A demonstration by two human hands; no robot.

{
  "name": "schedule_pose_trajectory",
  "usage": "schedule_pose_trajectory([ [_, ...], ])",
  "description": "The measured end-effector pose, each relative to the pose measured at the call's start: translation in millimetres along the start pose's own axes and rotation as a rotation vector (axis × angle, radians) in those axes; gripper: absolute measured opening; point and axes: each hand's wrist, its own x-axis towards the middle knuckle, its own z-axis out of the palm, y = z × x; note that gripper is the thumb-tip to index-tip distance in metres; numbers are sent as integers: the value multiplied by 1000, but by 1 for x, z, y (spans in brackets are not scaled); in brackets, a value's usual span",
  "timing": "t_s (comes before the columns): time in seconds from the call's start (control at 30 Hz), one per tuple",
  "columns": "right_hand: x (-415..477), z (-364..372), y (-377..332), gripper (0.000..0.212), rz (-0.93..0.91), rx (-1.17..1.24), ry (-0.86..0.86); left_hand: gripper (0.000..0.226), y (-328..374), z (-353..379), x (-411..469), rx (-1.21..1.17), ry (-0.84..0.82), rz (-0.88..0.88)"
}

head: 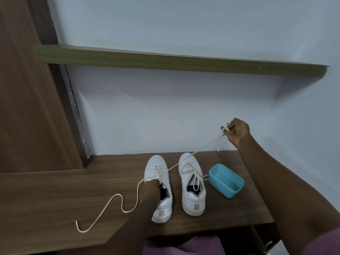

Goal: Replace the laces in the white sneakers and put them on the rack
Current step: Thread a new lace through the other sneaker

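Trailing loose over the near desk (55, 196), left of the left hand (150, 188): 1 end of the lace (117, 194). Bracing the left sneaker (156, 162) at its throat, fingertips tucked inside, grip impossible to tell. Standing alongside on the desk: right sneaker (193, 201), then tub (226, 179). Farther up, pinching the taut lace between thumb and fingers of the raised right hand (238, 131). Beyond, shelf (165, 59).

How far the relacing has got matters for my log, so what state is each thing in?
Left sneaker: upright, lace threaded, untied, held by left hand.
Long lace: one end loose on the desk, other end pulled taut by right hand.
Right sneaker: upright, laced, untied.
Blue tub: open.
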Motion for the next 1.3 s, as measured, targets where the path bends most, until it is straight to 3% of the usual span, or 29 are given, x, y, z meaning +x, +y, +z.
schedule_pose_trajectory([
  [0.07, -6, 4, -1, 25, -17, -205, -19, 10, 0, 1, -1, -34, 14, 10],
  [0.13, -10, 9, 8, 31, -20, -390, -44, 14, 0, 1, -1, 149, 80, 141],
  [0.2, -19, 16, 22, 32, 6, -536, -91, 23, -1, 1, -2, 118, 126, 127],
  [0.3, -31, 29, 41, 12, 100, -719, -262, 28, -1, -3, -3, -19, 171, 61],
  [0.4, -43, 50, 52, 12, 188, -1051, -421, 25, 3, -10, -3, 82, 144, 49],
  [0.53, -53, 81, 59, 25, -25, -1638, -578, 30, 5, -15, 0, -12, 94, -4],
  [0.6, -55, 91, 66, 36, -119, -1589, -565, 35, 3, -16, 4, -162, 94, -55],
  [0.63, -55, 94, 70, 34, -112, -1446, -574, 37, 3, -17, 5, -201, 75, -70],
  [0.73, -61, 96, 82, 10, 13, -1006, -517, 39, 3, -21, 10, -269, 35, -119],
  [0.93, -71, 77, 115, 25, 92, -1127, -518, 27, 2, -24, 7, -458, 63, -211],
  [1.03, -76, 68, 131, 12, 161, -1166, -523, 21, 1, -25, 10, -469, 98, -223],
  [1.13, -69, 61, 146, 21, 173, -1214, -519, 19, 3, -23, 12, -522, 94, -233],
  [1.3, -65, 63, 160, 15, 325, -886, -500, 27, 2, -25, 11, -611, 64, -280],
])
